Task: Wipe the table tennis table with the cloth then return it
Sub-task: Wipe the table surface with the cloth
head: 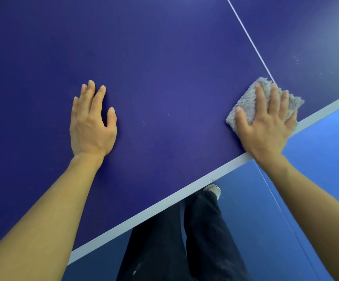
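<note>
The dark blue table tennis table (164,82) fills most of the view. A folded grey fluffy cloth (245,100) lies on it near the white edge line, just below the thin white centre line. My right hand (266,124) presses flat on the cloth with straight, spread fingers. My left hand (92,120) rests flat on the bare tabletop to the left, fingers straight, holding nothing.
The table's white edge stripe (164,199) runs diagonally from lower left to right. Below it is a lighter blue floor (276,209) with my dark-trousered legs (185,240) and a light shoe (213,189). Small white specks (296,58) dot the tabletop beyond the centre line.
</note>
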